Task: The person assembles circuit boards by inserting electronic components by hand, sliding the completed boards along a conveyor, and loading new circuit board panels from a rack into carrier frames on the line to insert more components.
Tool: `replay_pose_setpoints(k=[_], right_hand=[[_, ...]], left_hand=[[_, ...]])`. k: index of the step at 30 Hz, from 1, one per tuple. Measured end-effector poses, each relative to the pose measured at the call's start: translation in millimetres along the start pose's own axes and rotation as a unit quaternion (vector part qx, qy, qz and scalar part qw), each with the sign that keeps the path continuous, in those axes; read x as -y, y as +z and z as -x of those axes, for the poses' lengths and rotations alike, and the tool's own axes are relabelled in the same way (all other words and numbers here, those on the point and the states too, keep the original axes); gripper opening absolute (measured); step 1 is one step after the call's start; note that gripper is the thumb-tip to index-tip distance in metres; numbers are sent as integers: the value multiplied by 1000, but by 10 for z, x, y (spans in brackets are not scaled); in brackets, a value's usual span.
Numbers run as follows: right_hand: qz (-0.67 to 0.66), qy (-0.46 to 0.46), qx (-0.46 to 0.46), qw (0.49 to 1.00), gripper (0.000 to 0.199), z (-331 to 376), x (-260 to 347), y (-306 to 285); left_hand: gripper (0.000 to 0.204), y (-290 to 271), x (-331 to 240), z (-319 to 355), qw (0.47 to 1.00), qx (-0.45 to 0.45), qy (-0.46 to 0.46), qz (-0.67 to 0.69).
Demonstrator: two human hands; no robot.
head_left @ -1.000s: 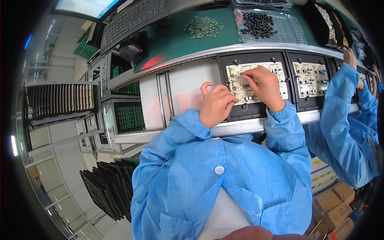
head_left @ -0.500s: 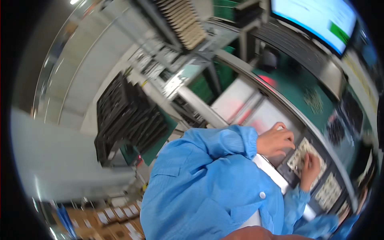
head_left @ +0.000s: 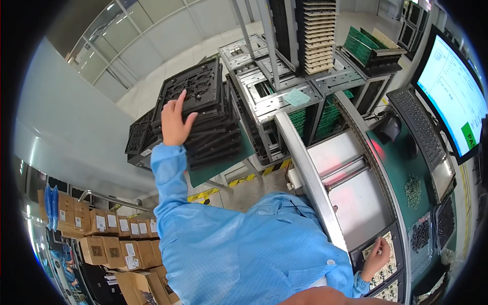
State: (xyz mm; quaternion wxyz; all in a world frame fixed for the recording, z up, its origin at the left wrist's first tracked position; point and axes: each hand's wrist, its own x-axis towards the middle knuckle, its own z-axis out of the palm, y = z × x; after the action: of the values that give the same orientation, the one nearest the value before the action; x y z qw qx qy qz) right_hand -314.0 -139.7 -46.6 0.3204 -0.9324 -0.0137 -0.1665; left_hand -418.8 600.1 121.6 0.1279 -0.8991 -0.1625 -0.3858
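Note:
My left hand (head_left: 175, 121) reaches out over a stack of black trays, its fingers spread on or just above the top tray (head_left: 203, 81), which has many cut-outs. I cannot tell whether it touches. My right hand (head_left: 376, 258) is at the lower right, over a pale panel of small circuit boards (head_left: 390, 262) that lies in a black tray (head_left: 400, 250) on the conveyor. Its thumb and fingers are bent together in a pinch. Whatever is between them is too small to make out.
A conveyor with a metal rail (head_left: 309, 165) runs along my right side. Beyond it are a keyboard (head_left: 417, 127), a monitor (head_left: 452, 91) and a bag of dark parts (head_left: 421, 236). A rack of pale panels (head_left: 319, 40) stands ahead. Cardboard boxes (head_left: 101, 251) are stacked at lower left.
My left hand has gone from above the conveyor to the black tray stack at left. The view has turned leftward. My right hand stays at the panel of circuit boards.

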Motion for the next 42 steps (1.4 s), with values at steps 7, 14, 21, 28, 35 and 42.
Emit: replay_pose_setpoints(k=[7, 14, 21, 28, 35, 42], right_hand=[[24, -93, -13, 995, 7, -72, 274, 80], [-99, -127, 15, 987, 48, -83, 1067, 355], [3, -208, 39, 977, 43, -88, 1388, 327], [-29, -137, 40, 989, 24, 70, 1211, 563], [-52, -149, 50, 986, 20, 86, 1199, 721], [-1, -153, 39, 987, 17, 175, 1113, 408]], left_hand=[[60, -166, -1275, -311, 996, -15, 59, 67], [50, 413, -2904, -135, 848, 13, 389, 361], [60, 996, -4198, 464, 750, -28, 476, 458], [61, 1101, -4041, 277, 772, 119, 341, 524], [61, 1718, -3697, 384, 863, 338, 197, 320], [13, 1815, -3268, -1697, 927, -47, 100, 358]])
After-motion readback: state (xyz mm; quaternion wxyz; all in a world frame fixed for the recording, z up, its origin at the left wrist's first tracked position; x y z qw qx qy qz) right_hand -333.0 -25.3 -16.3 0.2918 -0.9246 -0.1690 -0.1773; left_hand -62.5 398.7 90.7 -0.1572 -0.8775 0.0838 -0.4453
